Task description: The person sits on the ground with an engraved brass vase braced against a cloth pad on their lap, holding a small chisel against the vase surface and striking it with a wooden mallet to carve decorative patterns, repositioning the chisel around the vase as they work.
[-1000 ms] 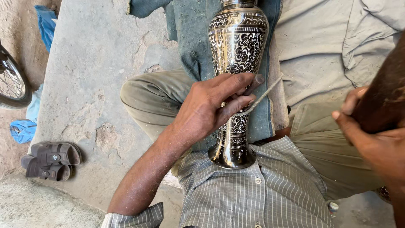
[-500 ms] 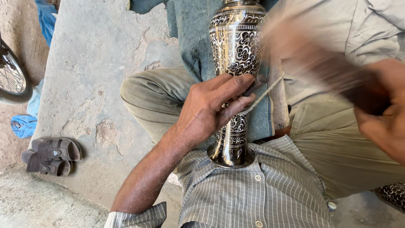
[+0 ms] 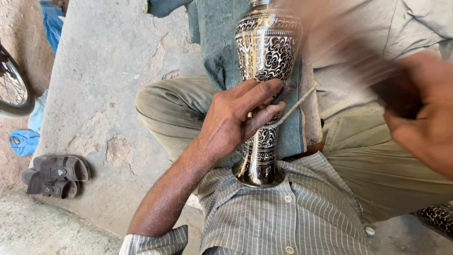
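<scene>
Rough grey concrete floor point(image 3: 108, 85) lay under me where I sat cross-legged, and everything else sat around the tall engraved metal vase point(image 3: 264, 89) propped in my lap. That vase leaned with its round foot against my striped shirt point(image 3: 288, 217) and its neck pointing away from me, over a blue-green cloth point(image 3: 212, 42) spread across my legs. My left hand point(image 3: 233, 120) lay across the vase's narrow waist, fingers curled and pressed against the patterned metal, pinching a thin pointed tool point(image 3: 295, 106) whose tip touched the vase's right flank. My right hand point(image 3: 422, 111) was out to the right of the vase, well apart from it, closed around a dark handle point(image 3: 396, 97); the whole of it was smeared with blur, so I cannot tell more about the grip or what the handle belonged to. Far to the left of the vase, a pair of dark sandals point(image 3: 54, 174) rested on the concrete, with a bit of blue cloth point(image 3: 23, 141) and part of a spoked wheel point(image 3: 14, 89) beyond them.
</scene>
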